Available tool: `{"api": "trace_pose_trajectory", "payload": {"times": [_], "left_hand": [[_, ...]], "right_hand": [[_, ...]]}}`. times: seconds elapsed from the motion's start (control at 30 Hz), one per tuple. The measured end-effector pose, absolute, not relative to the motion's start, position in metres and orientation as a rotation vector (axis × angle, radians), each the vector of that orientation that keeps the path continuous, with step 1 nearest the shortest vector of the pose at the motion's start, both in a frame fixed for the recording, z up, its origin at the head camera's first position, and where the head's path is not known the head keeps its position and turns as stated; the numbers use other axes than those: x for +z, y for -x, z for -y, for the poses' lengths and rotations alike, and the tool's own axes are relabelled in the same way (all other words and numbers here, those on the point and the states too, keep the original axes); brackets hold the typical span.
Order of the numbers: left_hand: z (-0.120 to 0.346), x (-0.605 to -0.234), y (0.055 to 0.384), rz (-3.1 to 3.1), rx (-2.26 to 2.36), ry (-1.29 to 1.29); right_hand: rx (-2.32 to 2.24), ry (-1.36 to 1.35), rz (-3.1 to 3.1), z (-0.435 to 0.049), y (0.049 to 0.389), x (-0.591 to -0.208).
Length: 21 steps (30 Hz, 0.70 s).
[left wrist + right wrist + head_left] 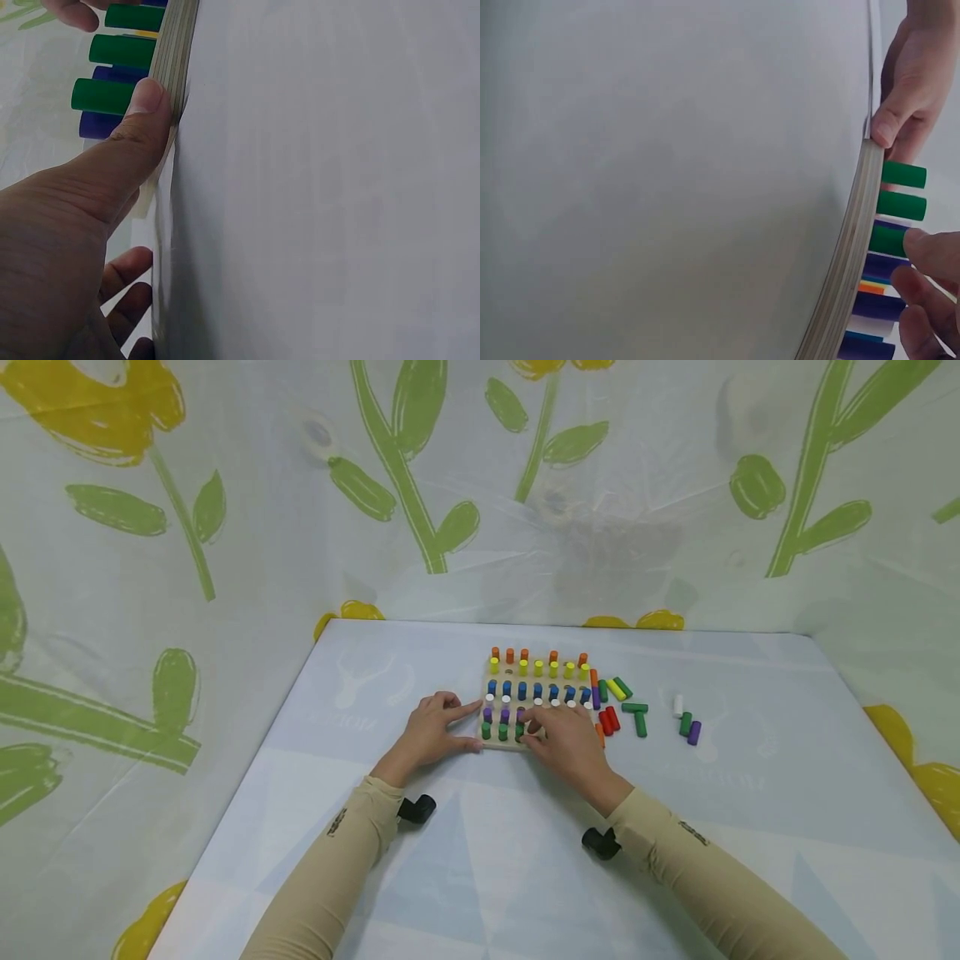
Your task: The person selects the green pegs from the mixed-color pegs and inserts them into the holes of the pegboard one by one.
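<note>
— How are the fingers?
— On the right hand they are bent, with thumb at a green peg; whether it is gripped cannot be told. By the spread, empty left hand the board is touched.
— Where is it placed?
— On the desk, with loose pegs at its right.

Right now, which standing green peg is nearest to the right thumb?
The third green peg from the left in the board's front row: the right hand has its thumb against it, while the row's other two stand nearer the left hand.
</note>
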<state>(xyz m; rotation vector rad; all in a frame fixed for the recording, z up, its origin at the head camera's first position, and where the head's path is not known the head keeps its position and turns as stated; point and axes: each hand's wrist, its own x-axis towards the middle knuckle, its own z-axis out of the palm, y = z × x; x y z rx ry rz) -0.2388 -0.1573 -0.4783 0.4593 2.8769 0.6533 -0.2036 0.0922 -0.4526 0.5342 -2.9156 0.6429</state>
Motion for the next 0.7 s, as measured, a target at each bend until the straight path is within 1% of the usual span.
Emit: {"api": "trace_pose_trajectory", "payload": {"times": [0.7], "left_hand": [[0.155,-0.476,0.236,-2.875,0.666,-0.441]], "right_hand": [[0.622,-0.541,2.881,-0.113,0.196,-0.452]]}}
